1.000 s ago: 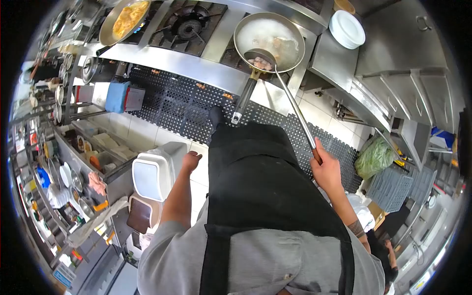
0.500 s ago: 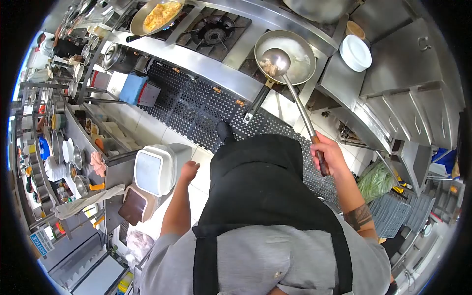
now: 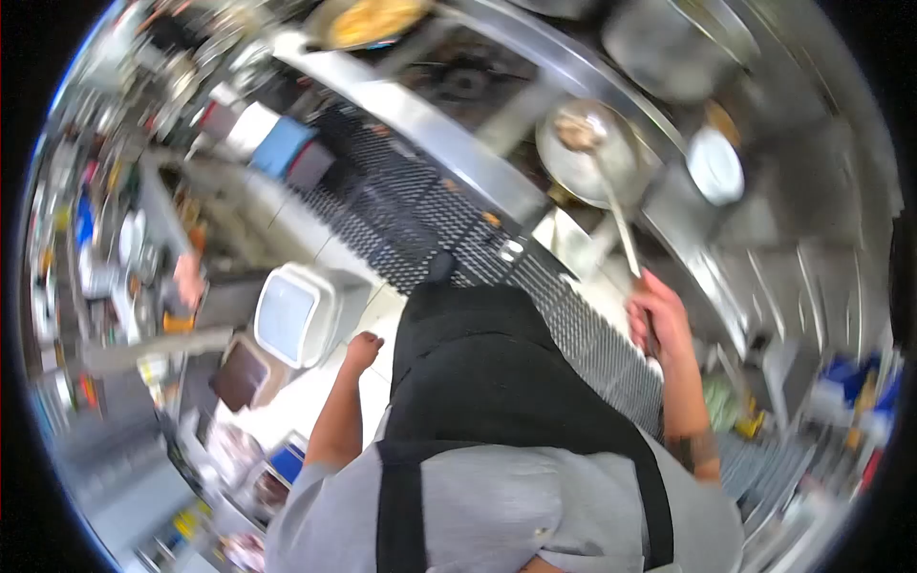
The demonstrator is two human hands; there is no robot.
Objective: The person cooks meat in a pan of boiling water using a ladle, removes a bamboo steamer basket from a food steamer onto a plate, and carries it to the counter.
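My right hand (image 3: 661, 320) is wrapped round the handle of a long ladle (image 3: 618, 215). The ladle's bowl, with some pale brownish food (image 3: 576, 131) in it, lies over the frying pan (image 3: 623, 172) on the stove. What else the pan contains is blurred. My left hand (image 3: 362, 351) hangs by my side with its fingers curled in and nothing visible in them. Nearest to it is a white bin with a pale lid (image 3: 286, 313).
Another pan with yellow food (image 3: 371, 21) sits at the stove's far left. A large pot (image 3: 659, 48) stands behind the burners, and white plates (image 3: 714, 167) are on the right-hand steel counter. A black perforated mat (image 3: 382, 215) covers the floor before the stove.
The view has turned and blurred, so the stove appears shifted right and down. My right hand still holds the ladle, its bowl now toward the pan's far side. My left hand stays curled.
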